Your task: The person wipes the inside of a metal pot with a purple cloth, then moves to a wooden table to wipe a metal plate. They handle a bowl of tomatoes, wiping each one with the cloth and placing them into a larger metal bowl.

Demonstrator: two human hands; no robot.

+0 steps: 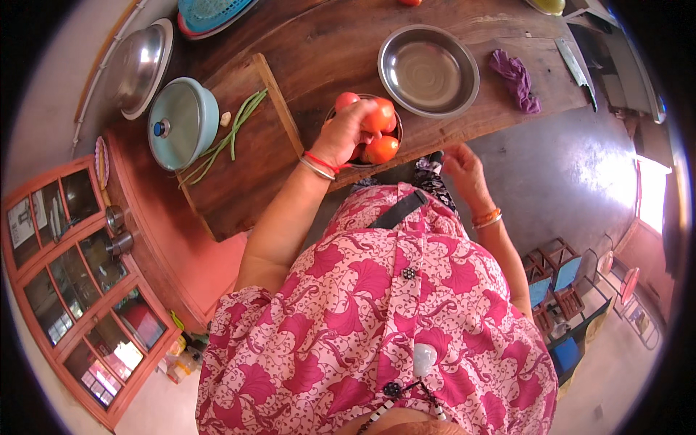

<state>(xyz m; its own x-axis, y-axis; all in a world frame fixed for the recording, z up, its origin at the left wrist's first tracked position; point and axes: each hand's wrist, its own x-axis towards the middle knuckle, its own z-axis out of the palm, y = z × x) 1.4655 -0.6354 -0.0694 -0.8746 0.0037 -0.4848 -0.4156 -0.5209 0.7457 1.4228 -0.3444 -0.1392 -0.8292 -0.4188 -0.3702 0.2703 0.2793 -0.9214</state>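
My left hand [343, 130], with a red thread and a metal bangle at the wrist, grips a red tomato [379, 115] over a round bowl [401, 133]. Several more tomatoes [382, 149] lie in that bowl at the wooden table's near edge. Beyond the edge, to the right, my right hand [465, 167] hangs with loosely bent fingers and nothing visible in it. A wide steel basin [427, 73], with nothing in it, stands just behind and right of the bowl. Right of the basin lies a crumpled purple cloth [515, 81].
Long green beans [237, 128] and a small pale piece [225, 118] lie by a light blue lidded pot [182, 124]. A raised wooden strip [278, 104] crosses the tabletop. A large blade [572, 64] rests at the right end. A blue basket [215, 13] stands at the back left.
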